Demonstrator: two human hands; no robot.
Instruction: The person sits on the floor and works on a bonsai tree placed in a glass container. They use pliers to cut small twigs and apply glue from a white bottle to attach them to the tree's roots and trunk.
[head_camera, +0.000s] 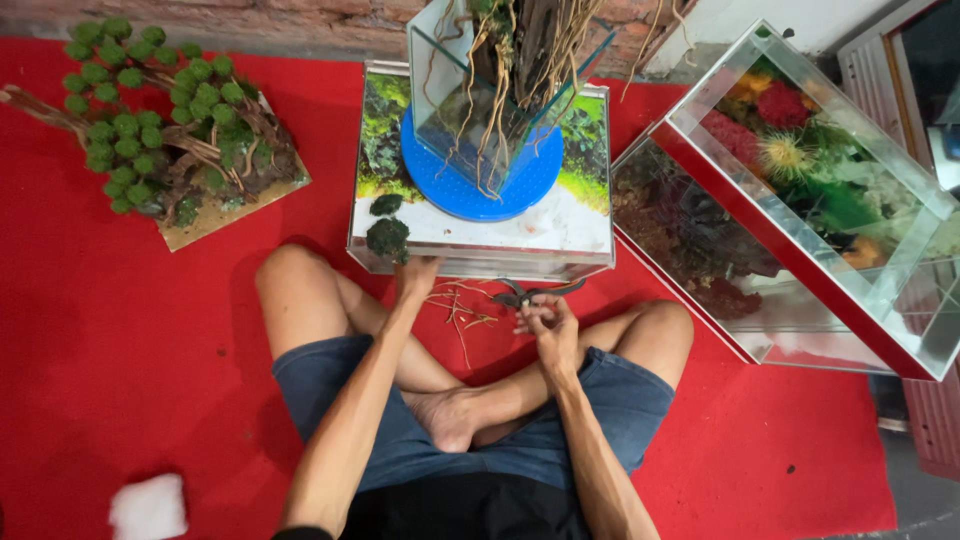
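Red carpet (130, 380) bears glass tanks (480, 230), twigs (460, 305).
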